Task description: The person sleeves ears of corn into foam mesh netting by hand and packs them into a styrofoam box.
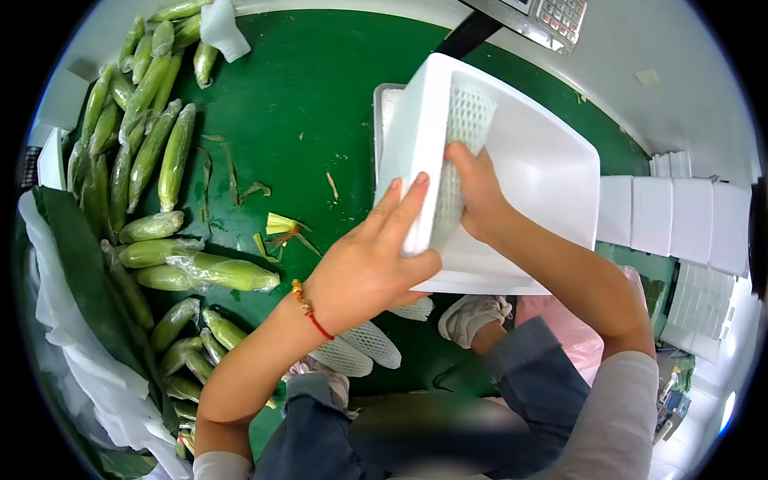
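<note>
A white foam box [552, 152] stands on a scale in front of me, its mouth toward me. Inside, against its left wall, is a long pale-green piece in white foam netting [470, 112], which looks like a wrapped ear of corn. My right hand [484, 196] reaches into the box and is closed around this piece, thumb up along it. Outside the left wall, my left hand [372, 260] rests its outstretched fingers on the box's rim; its thumb lies by the near corner. More netted pieces [372, 344] lie below my left hand.
Many film-wrapped ears of corn [176, 156] cover the left of the green table [312, 80]. Husk scraps [280, 224] lie between. White foam sheets [88, 320] are at the left edge. The scale's keypad [560, 16] stands behind; white boxes [672, 216] line the right.
</note>
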Action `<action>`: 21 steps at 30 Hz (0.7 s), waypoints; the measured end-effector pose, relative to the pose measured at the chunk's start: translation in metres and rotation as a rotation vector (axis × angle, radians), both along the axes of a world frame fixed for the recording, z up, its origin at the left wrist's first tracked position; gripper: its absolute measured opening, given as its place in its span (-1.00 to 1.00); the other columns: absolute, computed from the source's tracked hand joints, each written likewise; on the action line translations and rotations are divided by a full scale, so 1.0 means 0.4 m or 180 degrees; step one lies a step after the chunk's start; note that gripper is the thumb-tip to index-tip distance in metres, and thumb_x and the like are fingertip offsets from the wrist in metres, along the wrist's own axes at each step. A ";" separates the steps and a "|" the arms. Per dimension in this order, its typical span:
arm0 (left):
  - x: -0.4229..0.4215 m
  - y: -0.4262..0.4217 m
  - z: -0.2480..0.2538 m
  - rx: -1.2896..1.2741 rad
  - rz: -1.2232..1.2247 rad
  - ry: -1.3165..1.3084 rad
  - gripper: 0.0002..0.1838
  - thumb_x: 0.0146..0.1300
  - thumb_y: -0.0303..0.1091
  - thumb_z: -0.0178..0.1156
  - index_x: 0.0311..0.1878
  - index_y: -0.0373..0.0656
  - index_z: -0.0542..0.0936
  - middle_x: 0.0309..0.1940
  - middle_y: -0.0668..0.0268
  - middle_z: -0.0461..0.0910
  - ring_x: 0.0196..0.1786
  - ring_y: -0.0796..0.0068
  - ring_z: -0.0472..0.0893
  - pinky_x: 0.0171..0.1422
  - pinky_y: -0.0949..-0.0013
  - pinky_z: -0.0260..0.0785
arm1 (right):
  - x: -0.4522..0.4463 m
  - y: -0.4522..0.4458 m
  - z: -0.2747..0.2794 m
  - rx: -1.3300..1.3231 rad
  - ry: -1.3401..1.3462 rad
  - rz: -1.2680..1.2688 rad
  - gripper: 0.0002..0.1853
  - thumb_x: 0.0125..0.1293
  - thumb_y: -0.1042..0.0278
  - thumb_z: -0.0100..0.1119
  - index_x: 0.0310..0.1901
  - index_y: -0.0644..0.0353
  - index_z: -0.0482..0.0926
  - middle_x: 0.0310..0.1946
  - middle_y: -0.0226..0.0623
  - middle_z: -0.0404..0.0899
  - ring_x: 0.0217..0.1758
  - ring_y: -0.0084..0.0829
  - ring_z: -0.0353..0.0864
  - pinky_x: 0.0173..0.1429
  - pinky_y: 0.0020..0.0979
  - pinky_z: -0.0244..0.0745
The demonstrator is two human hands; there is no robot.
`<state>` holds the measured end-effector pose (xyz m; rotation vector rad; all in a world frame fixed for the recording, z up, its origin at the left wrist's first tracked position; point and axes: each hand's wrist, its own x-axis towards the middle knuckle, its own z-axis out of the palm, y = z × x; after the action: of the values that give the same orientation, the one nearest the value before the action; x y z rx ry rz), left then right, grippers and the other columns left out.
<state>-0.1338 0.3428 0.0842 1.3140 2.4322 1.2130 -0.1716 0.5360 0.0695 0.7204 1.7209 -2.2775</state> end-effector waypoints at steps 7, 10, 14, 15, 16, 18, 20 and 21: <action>0.034 -0.008 -0.016 -0.0046 -0.0135 -0.0098 -0.58 -0.29 -0.41 0.48 -0.34 -0.07 0.47 0.40 -0.19 0.03 0.34 -0.23 0.26 0.21 0.15 0.40 | 0.051 0.019 0.003 -0.0073 -0.0162 -0.0141 -0.51 0.11 0.39 0.07 0.12 0.27 0.31 -0.10 -0.19 0.44 -0.10 -0.31 0.53 0.00 -0.26 0.49; 0.032 0.007 -0.011 -0.0011 -0.0134 -0.0153 -0.57 -0.31 -0.45 0.48 -0.33 -0.07 0.48 0.39 -0.20 0.04 0.32 -0.23 0.30 0.20 0.16 0.41 | 0.053 0.043 0.022 -0.0340 -0.0490 -0.0030 -0.50 0.12 0.33 0.07 0.13 0.26 0.31 -0.12 -0.18 0.46 -0.09 -0.29 0.55 0.00 -0.23 0.51; 0.030 0.035 0.018 -0.0100 -0.0133 -0.0134 -0.59 -0.31 -0.41 0.47 -0.36 -0.09 0.46 0.36 -0.22 0.09 0.27 -0.24 0.35 0.23 0.15 0.41 | 0.040 0.092 0.042 -0.0582 -0.0926 0.0109 -0.50 0.12 0.21 0.07 0.10 0.22 0.38 -0.14 -0.17 0.53 -0.10 -0.30 0.58 -0.01 -0.25 0.53; 0.033 0.036 0.024 -0.0125 -0.0110 -0.0156 -0.60 -0.31 -0.38 0.46 -0.38 -0.10 0.44 0.35 -0.23 0.11 0.26 -0.25 0.37 0.25 0.14 0.40 | 0.039 0.101 0.044 -0.0678 -0.1089 0.0121 -0.50 0.12 0.18 0.07 0.09 0.21 0.40 -0.14 -0.17 0.55 -0.11 -0.31 0.59 -0.01 -0.26 0.53; 0.028 0.036 0.035 -0.0254 -0.0131 -0.0194 -0.59 -0.32 -0.38 0.47 -0.39 -0.11 0.45 0.35 -0.23 0.12 0.26 -0.23 0.38 0.23 0.16 0.42 | 0.036 0.123 0.053 -0.0774 -0.1025 0.0427 -0.49 0.12 0.11 0.05 0.09 0.21 0.43 -0.13 -0.17 0.58 -0.15 -0.33 0.61 0.00 -0.30 0.53; 0.030 0.037 0.039 -0.0320 -0.0087 -0.0064 -0.58 -0.33 -0.38 0.47 -0.38 -0.11 0.45 0.35 -0.22 0.12 0.26 -0.21 0.38 0.21 0.17 0.43 | 0.043 0.133 0.074 -0.0613 -0.1024 0.0482 -0.46 0.11 0.04 0.07 0.05 0.25 0.46 -0.21 -0.14 0.60 -0.26 -0.33 0.62 -0.08 -0.30 0.54; 0.036 0.040 0.041 -0.0422 -0.0048 0.0054 -0.56 -0.38 -0.39 0.47 -0.38 -0.10 0.44 0.34 -0.22 0.14 0.27 -0.18 0.38 0.19 0.20 0.45 | 0.045 0.149 0.101 -0.0560 -0.1157 0.0649 -0.45 0.10 0.01 0.08 0.03 0.27 0.48 -0.26 -0.13 0.60 -0.30 -0.34 0.61 -0.12 -0.31 0.54; 0.035 0.040 0.040 -0.0459 -0.0068 0.0102 -0.55 -0.39 -0.39 0.48 -0.38 -0.10 0.44 0.34 -0.22 0.14 0.27 -0.18 0.39 0.18 0.21 0.46 | 0.047 0.161 0.113 -0.0594 -0.1310 0.0790 -0.45 0.11 0.01 0.07 0.03 0.28 0.48 -0.26 -0.13 0.59 -0.29 -0.35 0.60 -0.13 -0.31 0.54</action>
<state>-0.1196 0.3587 0.1004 1.3244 2.4682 0.9978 -0.1529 0.6005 0.1146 0.8149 1.3106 -1.9253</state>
